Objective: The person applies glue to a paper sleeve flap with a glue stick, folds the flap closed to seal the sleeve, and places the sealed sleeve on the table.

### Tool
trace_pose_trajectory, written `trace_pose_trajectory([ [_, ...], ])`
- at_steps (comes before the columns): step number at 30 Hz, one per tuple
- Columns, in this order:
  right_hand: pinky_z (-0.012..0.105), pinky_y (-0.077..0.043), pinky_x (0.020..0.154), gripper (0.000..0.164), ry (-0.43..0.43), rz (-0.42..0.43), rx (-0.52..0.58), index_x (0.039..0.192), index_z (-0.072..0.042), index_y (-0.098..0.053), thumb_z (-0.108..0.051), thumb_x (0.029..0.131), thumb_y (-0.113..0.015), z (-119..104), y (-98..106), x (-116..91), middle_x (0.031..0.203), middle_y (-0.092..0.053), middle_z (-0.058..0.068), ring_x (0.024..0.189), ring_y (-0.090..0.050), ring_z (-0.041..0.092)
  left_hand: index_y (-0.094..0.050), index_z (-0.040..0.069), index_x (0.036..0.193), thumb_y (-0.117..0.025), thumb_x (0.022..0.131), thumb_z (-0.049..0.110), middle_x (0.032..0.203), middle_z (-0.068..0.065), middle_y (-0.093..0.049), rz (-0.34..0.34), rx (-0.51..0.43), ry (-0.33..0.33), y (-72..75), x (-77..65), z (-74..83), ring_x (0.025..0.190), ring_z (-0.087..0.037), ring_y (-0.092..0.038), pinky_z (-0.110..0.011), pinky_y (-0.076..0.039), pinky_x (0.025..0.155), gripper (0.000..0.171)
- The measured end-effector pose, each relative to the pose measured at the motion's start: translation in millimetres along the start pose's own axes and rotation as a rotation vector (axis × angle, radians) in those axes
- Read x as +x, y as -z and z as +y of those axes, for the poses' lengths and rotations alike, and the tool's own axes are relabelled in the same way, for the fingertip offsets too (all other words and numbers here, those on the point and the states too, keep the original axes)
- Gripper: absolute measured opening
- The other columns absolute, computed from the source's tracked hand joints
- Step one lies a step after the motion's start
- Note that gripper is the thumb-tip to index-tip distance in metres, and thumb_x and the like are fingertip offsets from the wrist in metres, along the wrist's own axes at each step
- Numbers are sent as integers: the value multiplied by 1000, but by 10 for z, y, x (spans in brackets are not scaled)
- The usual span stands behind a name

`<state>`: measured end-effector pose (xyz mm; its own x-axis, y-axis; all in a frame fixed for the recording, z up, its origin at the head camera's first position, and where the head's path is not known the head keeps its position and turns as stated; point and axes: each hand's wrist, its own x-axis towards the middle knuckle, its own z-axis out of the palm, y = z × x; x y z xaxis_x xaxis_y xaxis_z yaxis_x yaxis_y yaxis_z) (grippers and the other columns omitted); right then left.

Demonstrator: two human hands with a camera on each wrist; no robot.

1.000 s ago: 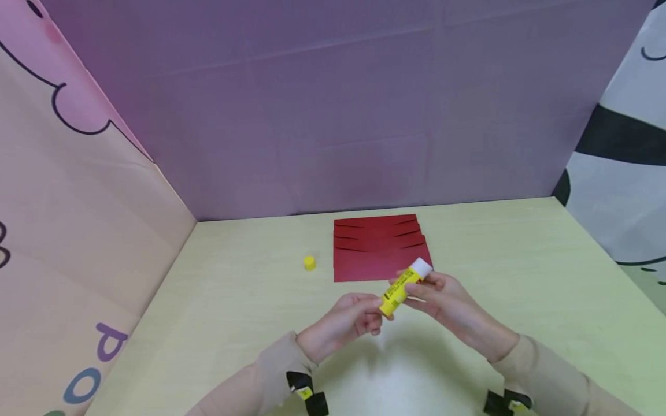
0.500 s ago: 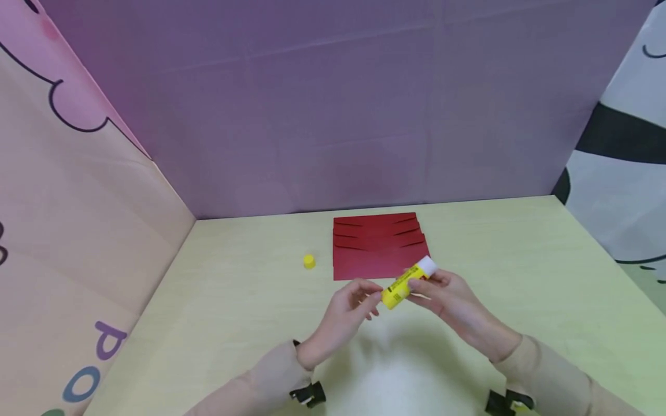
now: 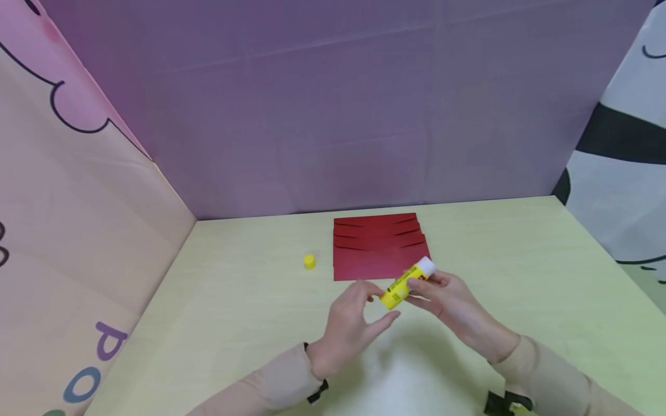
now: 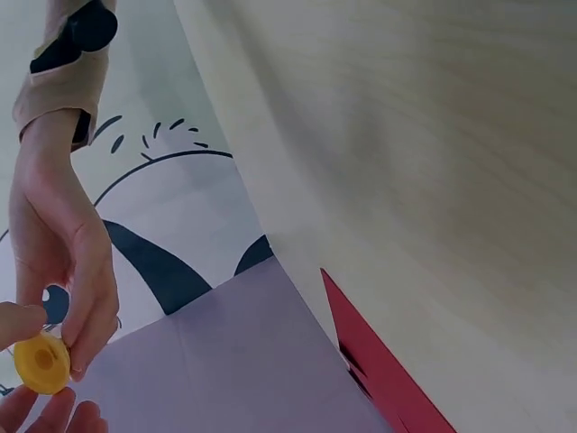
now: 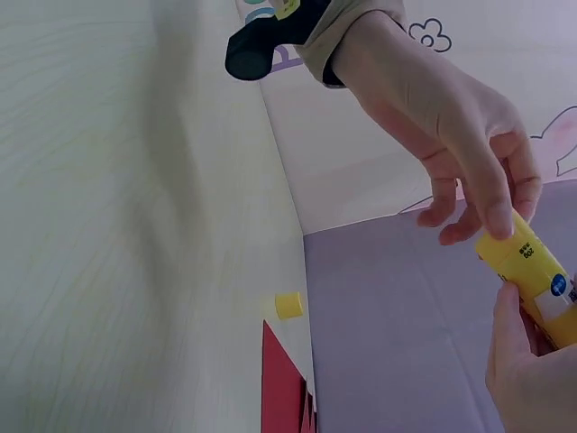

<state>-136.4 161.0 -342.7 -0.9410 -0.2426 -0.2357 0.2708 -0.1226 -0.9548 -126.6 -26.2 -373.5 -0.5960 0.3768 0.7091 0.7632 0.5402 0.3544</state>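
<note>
My right hand (image 3: 450, 300) holds a yellow glue stick (image 3: 398, 293) between thumb and fingers, tilted with its white end up and to the right. At its lower yellow end is my left hand (image 3: 348, 323), the fingers right at the base and the thumb stretched out apart from it. The left wrist view looks onto the round yellow base (image 4: 41, 363), with left fingers above and below it. A small yellow cap (image 3: 309, 262) stands on the table. Red paper pieces (image 3: 380, 254) with dark slits lie overlapped behind the hands.
The pale wooden table (image 3: 234, 277) meets a purple backdrop (image 3: 333, 115) along its far edge. Printed panels stand at the left (image 3: 78, 202) and right (image 3: 619, 156) sides. Black straps with small devices sit on both wrists.
My left hand has loosened from the glue stick's base and turned, its thumb swinging out and down. The right hand keeps its grip, with the stick shifted slightly up and right.
</note>
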Motion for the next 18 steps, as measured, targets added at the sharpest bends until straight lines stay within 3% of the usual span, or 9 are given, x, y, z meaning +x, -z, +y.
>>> trace_pose_trajectory([
  [5,33,-44,88,55,11,-22,3,124,13,-32,-18,87,-57,12,-18,7,111,-50,12,97,-56,17,-50,4,86,-79,63,13,77,-1,-54,52,35,-89,-8,16,-27,65,-10,-51,-6,-40,62,37],
  [9,33,-44,88,55,-1,-28,-2,124,13,-33,-19,86,-57,15,-31,22,112,-49,12,97,-56,17,-50,4,84,-79,61,10,74,-1,-54,71,-14,-86,-6,17,-39,59,-8,-46,-4,-35,55,37],
  [13,33,-43,89,55,-9,-29,2,124,13,-32,-20,87,-57,21,-25,24,114,-49,13,97,-56,15,-51,3,84,-78,63,7,73,-1,-54,13,-165,49,-7,5,-43,56,-5,-40,-6,-33,50,34],
  [18,33,-43,89,56,-14,-28,6,125,13,-32,-20,87,-56,30,-17,22,113,-49,12,97,-56,15,-56,2,83,-76,66,6,65,-1,-49,-80,-440,330,4,19,-46,54,-2,-37,-13,-34,45,26],
])
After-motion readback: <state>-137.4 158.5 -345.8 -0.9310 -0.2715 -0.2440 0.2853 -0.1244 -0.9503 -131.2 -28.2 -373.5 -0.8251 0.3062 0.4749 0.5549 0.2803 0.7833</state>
